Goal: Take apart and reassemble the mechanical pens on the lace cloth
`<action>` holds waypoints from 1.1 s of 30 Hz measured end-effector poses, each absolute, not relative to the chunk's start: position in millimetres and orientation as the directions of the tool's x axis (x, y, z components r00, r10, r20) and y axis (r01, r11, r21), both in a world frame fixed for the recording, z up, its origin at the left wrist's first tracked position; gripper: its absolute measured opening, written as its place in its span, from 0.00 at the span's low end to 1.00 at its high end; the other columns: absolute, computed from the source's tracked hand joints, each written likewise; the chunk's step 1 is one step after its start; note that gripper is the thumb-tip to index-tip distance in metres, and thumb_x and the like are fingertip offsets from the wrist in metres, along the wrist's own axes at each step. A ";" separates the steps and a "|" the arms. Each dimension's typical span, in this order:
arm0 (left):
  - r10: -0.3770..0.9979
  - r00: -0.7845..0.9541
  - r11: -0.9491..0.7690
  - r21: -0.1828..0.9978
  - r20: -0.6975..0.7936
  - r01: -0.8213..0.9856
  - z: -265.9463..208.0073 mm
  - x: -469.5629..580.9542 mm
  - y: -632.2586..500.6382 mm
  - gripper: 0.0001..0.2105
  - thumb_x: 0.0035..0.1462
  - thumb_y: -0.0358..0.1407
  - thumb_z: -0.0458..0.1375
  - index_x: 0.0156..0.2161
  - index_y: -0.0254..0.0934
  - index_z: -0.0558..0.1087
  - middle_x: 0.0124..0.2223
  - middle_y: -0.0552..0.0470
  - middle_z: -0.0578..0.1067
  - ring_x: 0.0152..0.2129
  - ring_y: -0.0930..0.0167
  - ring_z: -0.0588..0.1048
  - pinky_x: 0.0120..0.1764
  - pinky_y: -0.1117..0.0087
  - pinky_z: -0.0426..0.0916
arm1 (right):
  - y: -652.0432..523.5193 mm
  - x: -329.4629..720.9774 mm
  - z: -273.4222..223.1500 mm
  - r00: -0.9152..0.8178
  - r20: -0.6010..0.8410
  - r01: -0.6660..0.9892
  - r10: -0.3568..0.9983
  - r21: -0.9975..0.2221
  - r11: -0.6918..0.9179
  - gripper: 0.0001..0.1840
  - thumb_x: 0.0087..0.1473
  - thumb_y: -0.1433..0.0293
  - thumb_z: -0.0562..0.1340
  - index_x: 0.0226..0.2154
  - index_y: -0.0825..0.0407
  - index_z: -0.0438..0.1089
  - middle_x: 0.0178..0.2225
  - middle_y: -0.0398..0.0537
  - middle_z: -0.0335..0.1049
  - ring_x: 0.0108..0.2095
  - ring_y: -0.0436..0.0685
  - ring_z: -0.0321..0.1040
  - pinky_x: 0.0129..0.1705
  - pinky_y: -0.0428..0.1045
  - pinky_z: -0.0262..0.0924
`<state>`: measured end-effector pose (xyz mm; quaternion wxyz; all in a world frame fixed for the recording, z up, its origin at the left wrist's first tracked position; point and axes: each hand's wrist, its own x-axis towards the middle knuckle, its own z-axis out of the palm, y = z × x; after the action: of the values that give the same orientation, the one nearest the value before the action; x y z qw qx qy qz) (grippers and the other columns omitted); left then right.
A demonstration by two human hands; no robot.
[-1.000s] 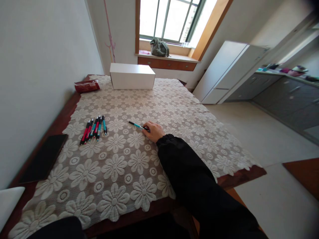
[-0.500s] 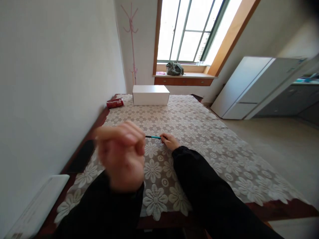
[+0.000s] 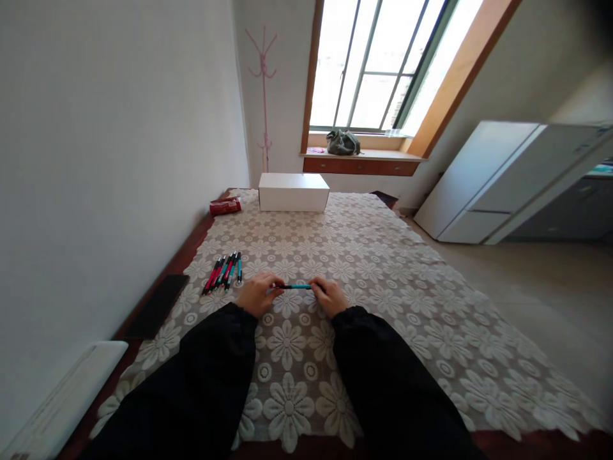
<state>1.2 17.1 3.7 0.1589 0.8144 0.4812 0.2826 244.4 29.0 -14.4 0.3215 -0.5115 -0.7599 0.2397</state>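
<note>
A blue pen with black ends lies level between my two hands, just over the flowered tablecloth. The fingertips of my left hand pinch its left end, and my right hand grips its right end. Part of each end is hidden by the fingers. To the left of my left hand, several red and blue pens with black parts lie side by side in a loose row on the cloth.
A white box stands at the table's far end, with a red packet to its left. Along the left edge lie a dark flat pad and a long white object by the wall. A fridge stands beyond the table, right.
My left hand was raised and blurred close to the camera; it has come down to the pen's left end. The row of pens now shows. My right hand has kept its hold.
</note>
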 end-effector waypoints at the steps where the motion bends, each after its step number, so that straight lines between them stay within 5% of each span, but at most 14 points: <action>1: 0.879 0.378 -0.476 0.542 0.290 0.692 2.6 1.2 17.8 0.06 0.57 0.35 0.58 0.40 0.41 0.74 0.39 0.51 0.76 0.38 0.69 0.73 0.44 0.67 0.68 | 28.6 244.3 -14.5 -0.280 0.238 0.638 0.930 -0.678 0.366 0.13 0.58 0.67 0.52 0.30 0.52 0.71 0.22 0.42 0.67 0.25 0.51 0.62 0.29 0.45 0.51; 10: 0.887 0.378 -0.461 0.567 0.267 0.683 -3.3 3.5 17.0 0.08 0.59 0.37 0.56 0.41 0.39 0.75 0.38 0.51 0.77 0.35 0.71 0.73 0.40 0.70 0.68 | 17.6 239.8 -12.0 -0.507 0.225 0.750 0.832 -0.361 0.554 0.12 0.63 0.65 0.53 0.39 0.50 0.70 0.37 0.48 0.73 0.38 0.55 0.67 0.41 0.48 0.56; 19: 0.798 0.529 -0.598 0.488 0.288 0.636 -0.5 9.7 10.3 0.08 0.59 0.41 0.57 0.38 0.39 0.73 0.37 0.51 0.77 0.36 0.70 0.73 0.40 0.70 0.67 | 11.2 233.3 -6.1 -0.596 0.178 0.724 0.783 -0.302 0.620 0.10 0.63 0.66 0.53 0.37 0.50 0.68 0.36 0.47 0.72 0.38 0.55 0.69 0.40 0.48 0.57; 27: 0.825 0.523 -0.565 0.345 0.214 0.750 2.8 15.0 5.5 0.13 0.66 0.40 0.46 0.36 0.38 0.71 0.38 0.50 0.74 0.36 0.70 0.72 0.36 0.71 0.64 | 9.0 227.1 -7.4 -0.591 0.151 0.775 0.792 -0.165 0.610 0.12 0.65 0.66 0.51 0.34 0.52 0.66 0.33 0.49 0.72 0.35 0.55 0.69 0.37 0.48 0.56; 33: 0.839 0.514 -0.544 0.300 0.179 0.784 3.7 15.9 5.1 0.19 0.67 0.40 0.41 0.31 0.38 0.70 0.34 0.50 0.73 0.34 0.70 0.71 0.35 0.70 0.62 | 7.6 225.3 -5.7 -0.592 0.213 0.761 0.777 -0.171 0.626 0.04 0.61 0.68 0.57 0.37 0.51 0.64 0.35 0.48 0.72 0.38 0.56 0.69 0.39 0.49 0.55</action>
<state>15.9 5.1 3.7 0.0905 0.8652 0.4689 0.1527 225.3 7.6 -5.7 0.1345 -0.4312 -0.8916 0.0311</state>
